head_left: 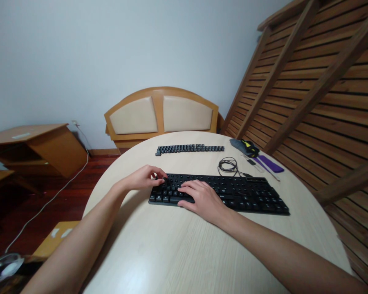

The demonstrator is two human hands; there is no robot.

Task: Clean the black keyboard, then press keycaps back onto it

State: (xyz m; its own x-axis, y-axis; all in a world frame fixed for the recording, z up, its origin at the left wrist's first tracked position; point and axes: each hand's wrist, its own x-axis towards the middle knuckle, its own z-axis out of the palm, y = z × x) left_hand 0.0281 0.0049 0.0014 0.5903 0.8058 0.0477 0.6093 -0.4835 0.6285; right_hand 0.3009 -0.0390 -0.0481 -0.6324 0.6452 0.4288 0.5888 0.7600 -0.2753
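A black computer keyboard (248, 196) lies across the light round table. Over its upper left corner, my left hand (147, 178) is closed in a pinch, with a small dark keycap (165, 180) at the thumb and fingertips. My right hand (202, 200) lies on the keys left of the middle, fingers stretched out and holding nothing. Rows of loose black keycaps (184, 148) are laid out in a band behind the keyboard. Part of the key rows is hidden under my right hand.
Behind the keyboard lies its coiled black cable (228, 165). At the right back are a grey, black and yellow bundle (247, 148), a purple cloth (271, 164) and a thin rod (268, 168). Slatted wood (325, 102) leans close on the right of the table (171, 253).
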